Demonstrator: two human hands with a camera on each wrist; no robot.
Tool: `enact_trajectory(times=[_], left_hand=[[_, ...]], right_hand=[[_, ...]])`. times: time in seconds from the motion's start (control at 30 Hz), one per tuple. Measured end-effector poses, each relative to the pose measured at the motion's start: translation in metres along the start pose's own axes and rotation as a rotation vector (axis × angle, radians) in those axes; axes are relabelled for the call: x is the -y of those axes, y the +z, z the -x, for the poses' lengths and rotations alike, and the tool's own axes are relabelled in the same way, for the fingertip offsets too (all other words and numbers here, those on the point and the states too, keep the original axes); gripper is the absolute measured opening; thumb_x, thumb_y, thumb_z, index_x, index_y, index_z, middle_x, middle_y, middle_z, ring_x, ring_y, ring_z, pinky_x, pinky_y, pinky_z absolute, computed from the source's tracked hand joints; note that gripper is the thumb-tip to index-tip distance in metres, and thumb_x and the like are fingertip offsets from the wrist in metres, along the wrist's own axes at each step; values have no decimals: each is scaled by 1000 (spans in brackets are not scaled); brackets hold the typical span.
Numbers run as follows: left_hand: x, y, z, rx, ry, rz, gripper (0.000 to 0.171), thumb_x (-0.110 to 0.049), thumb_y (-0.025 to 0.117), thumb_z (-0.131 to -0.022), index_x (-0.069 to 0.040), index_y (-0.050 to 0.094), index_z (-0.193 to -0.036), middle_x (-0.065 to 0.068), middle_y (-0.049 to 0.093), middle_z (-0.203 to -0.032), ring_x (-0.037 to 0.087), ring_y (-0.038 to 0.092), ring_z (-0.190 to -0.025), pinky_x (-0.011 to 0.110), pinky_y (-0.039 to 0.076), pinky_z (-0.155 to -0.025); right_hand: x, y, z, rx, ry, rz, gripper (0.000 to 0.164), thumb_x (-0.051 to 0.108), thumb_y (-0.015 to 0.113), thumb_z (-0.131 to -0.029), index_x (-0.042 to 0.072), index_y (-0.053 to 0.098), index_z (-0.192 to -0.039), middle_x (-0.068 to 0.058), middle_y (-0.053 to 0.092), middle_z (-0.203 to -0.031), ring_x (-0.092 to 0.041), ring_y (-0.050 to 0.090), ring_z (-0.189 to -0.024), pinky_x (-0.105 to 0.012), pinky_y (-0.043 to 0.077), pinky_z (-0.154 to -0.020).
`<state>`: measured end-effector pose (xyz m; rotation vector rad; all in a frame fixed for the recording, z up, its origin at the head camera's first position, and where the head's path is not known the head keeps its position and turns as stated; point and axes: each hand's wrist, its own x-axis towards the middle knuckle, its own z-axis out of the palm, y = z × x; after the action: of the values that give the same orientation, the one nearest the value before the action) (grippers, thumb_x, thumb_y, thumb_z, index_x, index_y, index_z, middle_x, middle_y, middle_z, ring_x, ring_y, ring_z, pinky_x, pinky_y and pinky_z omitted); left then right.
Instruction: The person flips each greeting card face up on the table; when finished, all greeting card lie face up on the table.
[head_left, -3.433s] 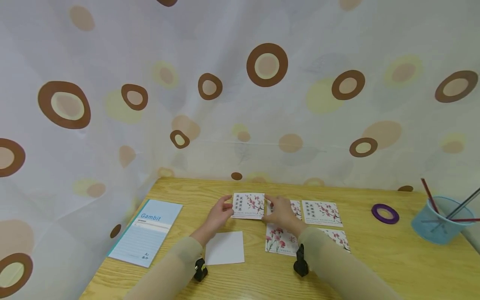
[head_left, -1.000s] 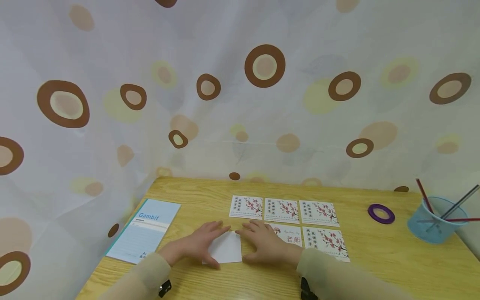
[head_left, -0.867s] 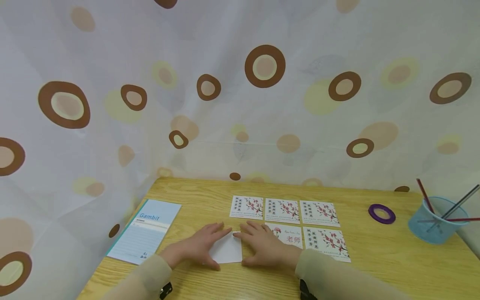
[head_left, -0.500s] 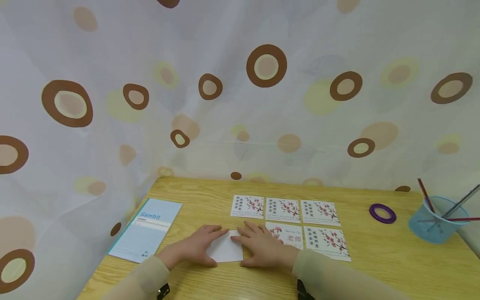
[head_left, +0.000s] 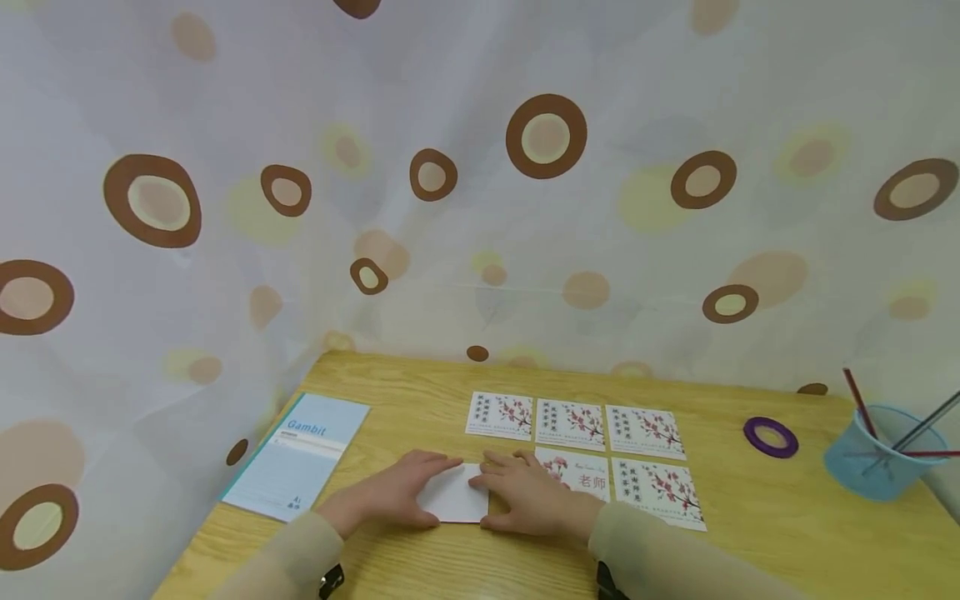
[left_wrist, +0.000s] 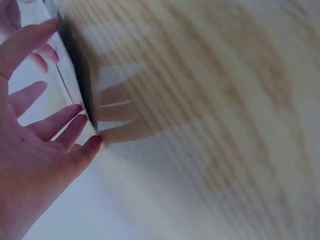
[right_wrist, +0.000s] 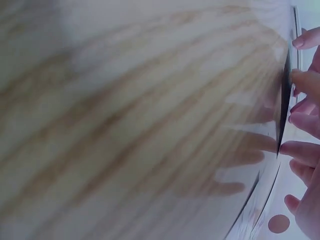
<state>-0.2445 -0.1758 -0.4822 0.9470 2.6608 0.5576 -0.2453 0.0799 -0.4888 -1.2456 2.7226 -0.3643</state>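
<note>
In the head view a blank white card (head_left: 456, 498) lies between the two hands, its near edge slightly off the table. Left hand (head_left: 401, 490) holds the card's left side, thumb at the near corner and fingers at the far one. On the other side the right hand (head_left: 525, 493) grips the right edge, with a forefinger over the card's top. Both wrist views show fingertips of the left hand (left_wrist: 45, 145) and the right hand (right_wrist: 305, 135) along the card's thin edge, a dark gap beneath it. Several printed blossom cards (head_left: 500, 415) lie just beyond.
A flower card (head_left: 581, 477) is partly hidden behind the right hand. The blue notebook (head_left: 298, 457) lies at left. A purple ring (head_left: 757, 443) and a blue cup (head_left: 873, 467) with sticks stand right, on the wooden table (head_left: 742, 525). A patterned curtain (head_left: 480, 217) backs it.
A blossom card was placed at the back left of the rows and released. Both hands then came down to the white card, whose near edge now shows a slight lift.
</note>
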Motion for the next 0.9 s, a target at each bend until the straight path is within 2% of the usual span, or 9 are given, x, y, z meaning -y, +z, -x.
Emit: enact_trajectory(times=[0.23,0.43,0.53,0.67,0.9], left_hand=[[6,-11,-3,53,2,50,81,-31,80,-80,-7,45,-148,11,51,-148,31,47,-135,50,36,-114],[10,-12,-4,91,-1,85,81,-33,80,-82,-10,43,-150,8,49,-150,29,45,-137,49,37,-114],[11,-15,-3,81,-18,110,78,-35,79,-83,-10,45,-149,8,50,-149,29,46,-137,49,38,-113],[12,-21,1,64,-72,169,74,-40,77,-85,-13,49,-147,9,51,-148,31,46,-137,52,37,-113],[14,-23,7,44,-95,260,72,-40,75,-87,-12,48,-147,11,49,-149,35,46,-137,56,39,-110]], right_hand=[[-4,-2,0,16,-1,-65,51,49,65,-92,22,61,-134,-7,57,-143,-29,39,-144,-59,34,-110],[-6,-5,3,33,-9,-61,48,48,59,-96,22,60,-136,-9,55,-145,-29,38,-145,-57,32,-112],[-7,-7,5,51,3,-77,48,47,55,-98,22,58,-139,-9,52,-148,-29,37,-146,-57,30,-113],[-9,-8,5,66,24,-129,49,48,51,-100,22,55,-141,-7,51,-149,-29,38,-145,-58,28,-115],[-13,-5,6,43,31,-208,46,43,46,-103,17,57,-139,-6,55,-145,-30,42,-142,-62,30,-111]])
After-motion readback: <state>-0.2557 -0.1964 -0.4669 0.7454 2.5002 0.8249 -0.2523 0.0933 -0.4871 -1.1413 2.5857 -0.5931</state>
